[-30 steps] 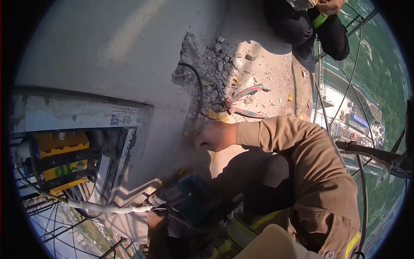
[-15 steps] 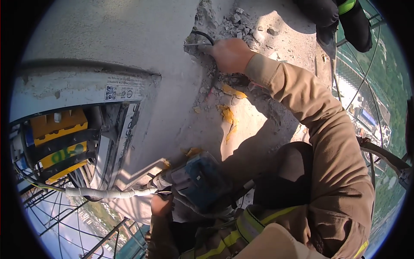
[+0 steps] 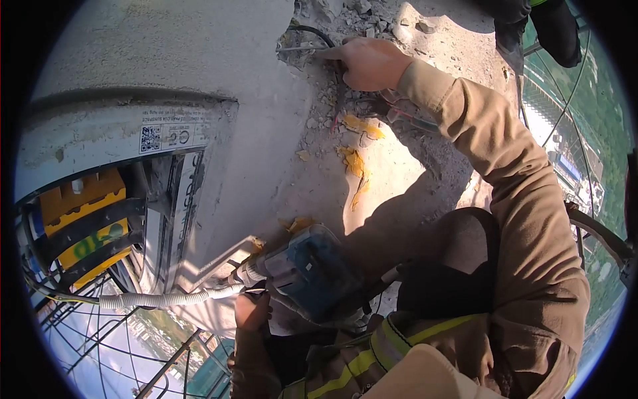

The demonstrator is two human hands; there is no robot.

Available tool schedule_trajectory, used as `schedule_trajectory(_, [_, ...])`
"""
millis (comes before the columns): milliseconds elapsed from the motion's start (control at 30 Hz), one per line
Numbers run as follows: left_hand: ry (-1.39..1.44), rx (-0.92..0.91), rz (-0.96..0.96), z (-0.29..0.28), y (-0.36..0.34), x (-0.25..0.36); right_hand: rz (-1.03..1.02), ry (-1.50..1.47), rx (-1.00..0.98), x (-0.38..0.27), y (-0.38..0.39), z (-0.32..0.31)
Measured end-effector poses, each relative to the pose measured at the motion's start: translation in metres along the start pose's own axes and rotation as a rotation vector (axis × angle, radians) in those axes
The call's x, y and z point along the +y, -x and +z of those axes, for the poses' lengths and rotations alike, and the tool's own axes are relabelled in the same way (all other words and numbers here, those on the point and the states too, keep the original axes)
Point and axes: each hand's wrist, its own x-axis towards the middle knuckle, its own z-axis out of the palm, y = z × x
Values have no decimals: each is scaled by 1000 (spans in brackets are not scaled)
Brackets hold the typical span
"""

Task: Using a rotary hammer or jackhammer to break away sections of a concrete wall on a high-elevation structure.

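My right hand (image 3: 375,63) is closed at the far side, fingertips on a thin grey rod (image 3: 297,48) whose other end meets a broken hollow in the concrete. A black cable (image 3: 314,30) curves out of that hollow just beyond the fingers. Near my body, my left hand (image 3: 252,311) is curled at the end of a white corrugated conduit (image 3: 166,300), around a dark cable, partly in shadow. Beside it lies a dusty blue-and-grey power tool (image 3: 316,269).
Rubble (image 3: 372,23) and yellow scraps (image 3: 355,166) litter the concrete ledge. On the left, a white metal frame (image 3: 86,139) surrounds a yellow block (image 3: 86,199) with black straps. Another person's dark-clad leg (image 3: 555,30) is at the far right. Railings and a drop lie both sides.
The view has shifted slightly, so my right hand and arm appear a little farther right and up. Both hands keep their places at the rod and at the conduit end.
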Motion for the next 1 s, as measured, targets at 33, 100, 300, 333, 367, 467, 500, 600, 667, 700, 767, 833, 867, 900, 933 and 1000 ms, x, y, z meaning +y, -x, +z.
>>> schedule_trajectory(33, [-1,-2,1,0,0,0,18,-38,-14,-3,2,0])
schedule_trajectory(100, [-4,4,2,1,0,-2,40,-74,-28,-12,4,-1])
schedule_trajectory(300, [-41,-5,-28,0,-4,-5,110,-190,-373,-37,-4,-12])
schedule_trajectory(333, [-37,-4,-31,0,-3,-3,88,-274,-401,-36,-4,-13])
schedule_trajectory(367, [-33,-2,-34,2,-2,0,92,-275,-398,-32,-3,-13])
schedule_trajectory(467, [-36,0,-44,1,-1,4,70,-392,-457,-18,-1,-7])
schedule_trajectory(500, [-39,0,-54,1,-1,4,72,-395,-455,-18,0,-4])
schedule_trajectory(600, [-32,7,-61,3,-1,2,171,-270,-119,-19,3,8])
schedule_trajectory(667, [-4,21,-54,4,-3,0,168,-193,-134,-21,-4,12])
schedule_trajectory(700, [-8,24,-54,4,-3,0,163,-114,-150,-23,-9,13])
schedule_trajectory(767, [-5,25,-46,5,-1,-1,160,-39,-165,-24,-13,15])
schedule_trajectory(833, [-9,27,-39,6,-1,1,225,-286,-444,-25,-16,-1])
schedule_trajectory(867, [6,22,-43,7,-2,2,255,-412,-583,-25,-16,-4])
schedule_trajectory(900, [20,17,-46,7,-3,4,260,-418,-581,-20,-18,2])
schedule_trajectory(933, [33,11,-50,7,-4,6,197,-405,-579,-10,-22,14])
schedule_trajectory(1000, [33,19,-52,7,-2,5,56,-369,-570,-11,-28,11])
